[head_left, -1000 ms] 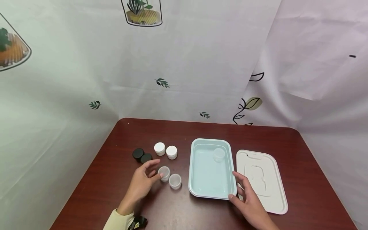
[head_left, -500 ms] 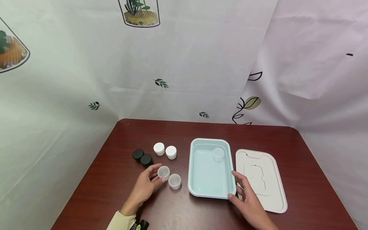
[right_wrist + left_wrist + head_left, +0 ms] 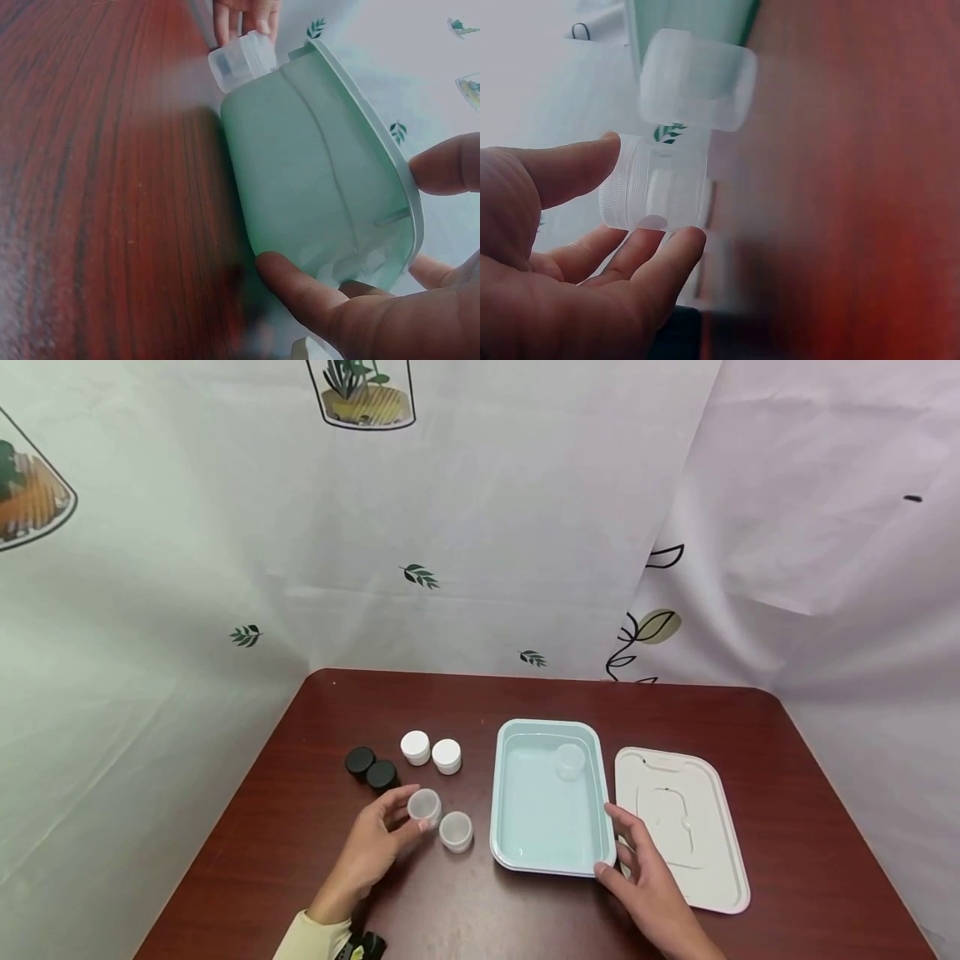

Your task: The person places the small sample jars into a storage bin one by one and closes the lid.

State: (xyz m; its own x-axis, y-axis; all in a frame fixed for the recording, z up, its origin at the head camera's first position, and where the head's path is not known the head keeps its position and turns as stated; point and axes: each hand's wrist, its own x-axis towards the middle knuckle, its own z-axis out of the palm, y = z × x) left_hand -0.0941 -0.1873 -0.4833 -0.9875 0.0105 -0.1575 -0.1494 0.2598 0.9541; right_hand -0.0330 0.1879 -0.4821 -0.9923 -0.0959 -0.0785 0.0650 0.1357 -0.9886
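My left hand (image 3: pixel 375 843) holds a small clear plastic jar (image 3: pixel 667 180) between thumb and fingertips, with the thumb on its ribbed lid side in the left wrist view. A second clear jar (image 3: pixel 456 832) stands just to the right of it. At the right, my right hand (image 3: pixel 648 885) grips the near right corner of a light blue plastic bin (image 3: pixel 551 835), thumb at the rim and fingers along the outer wall. Inside the bin, toward its far right, sits another clear jar (image 3: pixel 570 762).
Two white jars (image 3: pixel 447 757) and two black jars (image 3: pixel 382 775) stand behind my left hand. A flat white lid (image 3: pixel 678 843) lies right of the bin, partly behind my right hand. Printed cloth (image 3: pixel 487 527) hangs beyond the table's far edge.
My left hand's fingers have come round the near-left clear jar, which has shifted slightly left. The right hand and the bin stay in place.
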